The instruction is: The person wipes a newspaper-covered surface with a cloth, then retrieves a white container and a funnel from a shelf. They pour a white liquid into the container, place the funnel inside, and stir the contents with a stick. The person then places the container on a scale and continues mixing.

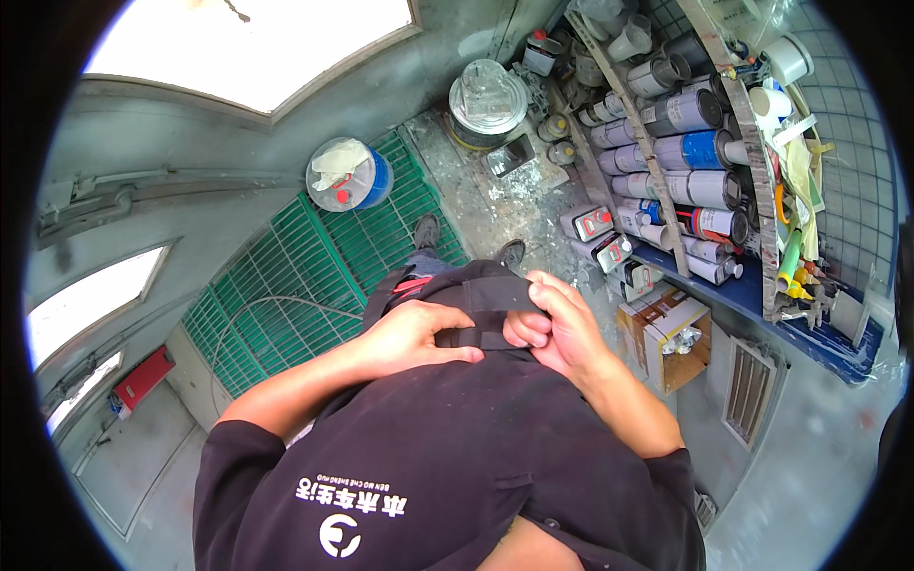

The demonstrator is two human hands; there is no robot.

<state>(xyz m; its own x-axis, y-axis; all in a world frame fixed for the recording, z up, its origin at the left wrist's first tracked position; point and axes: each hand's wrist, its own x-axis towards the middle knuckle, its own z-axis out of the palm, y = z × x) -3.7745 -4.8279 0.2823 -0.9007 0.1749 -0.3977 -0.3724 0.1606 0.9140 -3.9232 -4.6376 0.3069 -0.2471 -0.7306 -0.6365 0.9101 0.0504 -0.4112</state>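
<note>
At my waist, in front of my dark shirt (428, 428), is a wide black band (481, 295) of cloth or webbing, looped and partly folded. My left hand (419, 335) is closed on the left end of the loop, thumb and fingers either side of it. On the right, my right hand (564, 328) grips the band's other side, its fingers curled inward and the thumb near the top edge. Some fingertips are hidden in the folds, so I cannot tell whether the band is a belt or part of a garment. A bit of red cloth (411, 286) shows beside it.
To the right, a shelf rack (657, 157) is crowded with paint cans. A cardboard box (666, 335) stands below it. Ahead are a large metal drum (487, 103) and a blue-white bucket (379, 181) with a rag on top. A hose (286, 301) crosses the green floor grating (305, 257).
</note>
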